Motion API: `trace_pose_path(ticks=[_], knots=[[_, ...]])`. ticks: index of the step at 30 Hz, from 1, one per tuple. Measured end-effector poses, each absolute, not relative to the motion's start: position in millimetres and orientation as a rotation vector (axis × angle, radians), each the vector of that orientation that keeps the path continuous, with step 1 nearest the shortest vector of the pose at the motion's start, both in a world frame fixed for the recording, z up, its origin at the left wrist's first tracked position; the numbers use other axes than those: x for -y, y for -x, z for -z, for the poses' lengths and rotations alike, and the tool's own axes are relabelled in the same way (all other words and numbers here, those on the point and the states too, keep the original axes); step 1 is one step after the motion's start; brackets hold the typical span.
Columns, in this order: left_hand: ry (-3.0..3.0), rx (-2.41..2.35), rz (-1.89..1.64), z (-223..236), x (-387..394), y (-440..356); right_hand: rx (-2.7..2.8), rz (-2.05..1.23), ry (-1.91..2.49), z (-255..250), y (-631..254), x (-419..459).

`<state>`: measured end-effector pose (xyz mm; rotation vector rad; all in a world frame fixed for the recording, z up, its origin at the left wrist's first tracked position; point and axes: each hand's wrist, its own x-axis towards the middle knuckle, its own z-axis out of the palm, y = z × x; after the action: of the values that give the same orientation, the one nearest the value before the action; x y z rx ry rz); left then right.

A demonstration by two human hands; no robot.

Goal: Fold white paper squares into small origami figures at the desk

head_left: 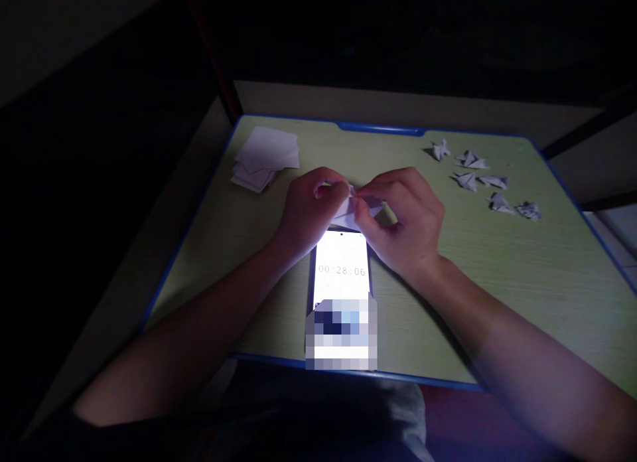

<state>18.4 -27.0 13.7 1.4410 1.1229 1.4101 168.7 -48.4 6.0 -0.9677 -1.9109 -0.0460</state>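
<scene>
Both of my hands meet over the middle of the table, just beyond the phone. My left hand (316,206) pinches a folded piece of white paper (344,216) from the left. From the right, the thumb and fingertips of my right hand (405,216) pinch the same paper near its top. Part of the paper shows below and between the fingers, with a pointed flap to the right; the fingers hide the rest. The phone (341,269) lies flat between my forearms, its lit screen reading 00:28:06 and its lower part blurred out.
A stack of white paper sheets (266,150) lies at the table's back left. Several small folded paper figures (468,180) are spread at the back right. The pale green table (213,303) has a blue edge, and the surroundings are dark.
</scene>
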Motion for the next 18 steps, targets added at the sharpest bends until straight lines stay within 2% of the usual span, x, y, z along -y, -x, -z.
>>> trace_pose_path(ticks=[18], knots=[[-1.324,-1.054,-1.334,-14.5,26.7,-18.7,1.892,0.035,0.981,-3.7,-168.4,48.8]])
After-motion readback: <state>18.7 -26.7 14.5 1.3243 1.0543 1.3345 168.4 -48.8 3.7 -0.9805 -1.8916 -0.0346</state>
